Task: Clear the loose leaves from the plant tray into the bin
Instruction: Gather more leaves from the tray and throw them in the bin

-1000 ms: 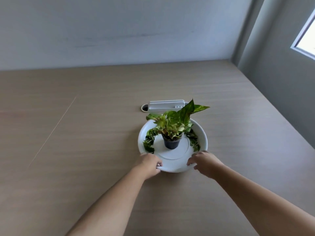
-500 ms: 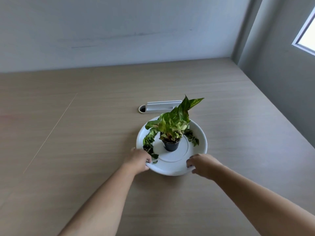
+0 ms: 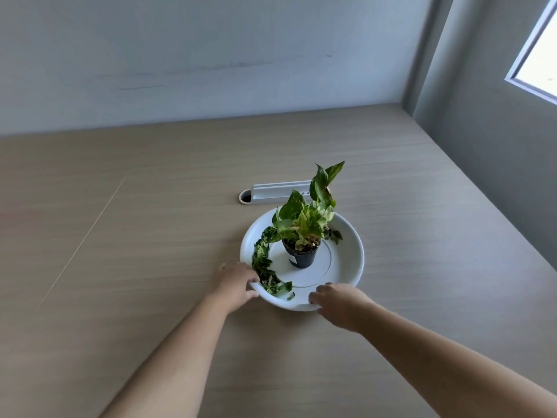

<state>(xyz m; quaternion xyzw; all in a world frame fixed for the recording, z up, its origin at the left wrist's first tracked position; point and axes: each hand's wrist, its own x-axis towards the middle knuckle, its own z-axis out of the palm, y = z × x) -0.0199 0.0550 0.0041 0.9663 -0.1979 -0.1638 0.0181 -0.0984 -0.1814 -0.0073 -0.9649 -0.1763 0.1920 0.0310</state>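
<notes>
A round white plant tray sits on the wooden table. A small black pot with a green leafy plant stands in its middle. Loose green leaves lie in a curved band along the tray's left and near-left inside, and a few more loose leaves lie behind the pot on the right. My left hand grips the tray's near-left rim, thumb over the edge beside the leaves. My right hand holds the near-right rim. No bin is in view.
A grey cable-port cover with a round hole is set in the table just behind the tray. A wall runs along the table's far edge, and another wall with a window stands on the right.
Both hands have turned the tray clockwise on the table. The band of loose leaves has swung round to the near-left rim, and the plant's tall leaf now points up and right.
</notes>
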